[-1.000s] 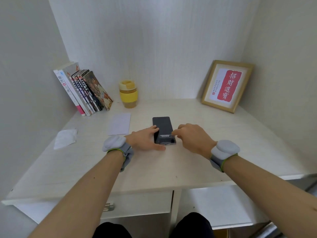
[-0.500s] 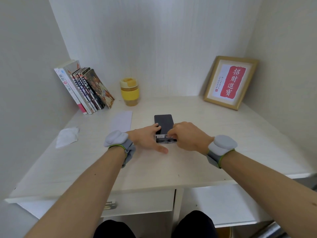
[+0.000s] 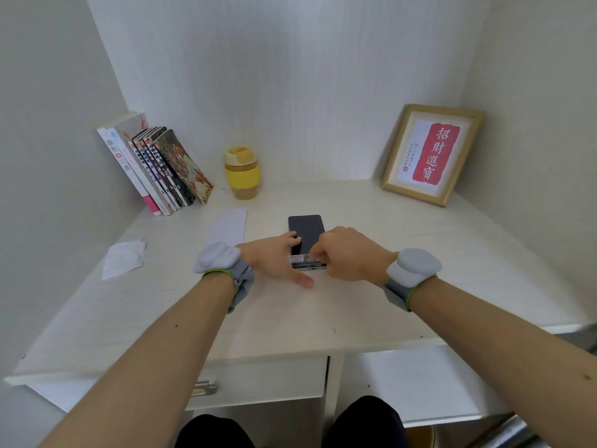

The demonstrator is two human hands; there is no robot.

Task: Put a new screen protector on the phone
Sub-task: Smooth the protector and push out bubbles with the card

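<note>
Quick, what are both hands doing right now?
Left hand: open, fingers resting on the phone, steadying it.
Right hand: fingers curled, pinching a clear film at the phone's near end.

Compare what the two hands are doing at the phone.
The left hand lies flat with straight fingers on the phone's left side; the right hand is curled, pinching something at its near end. The left thumb rests on the desk; the right one is hidden. Both wear grey wrist bands.
</note>
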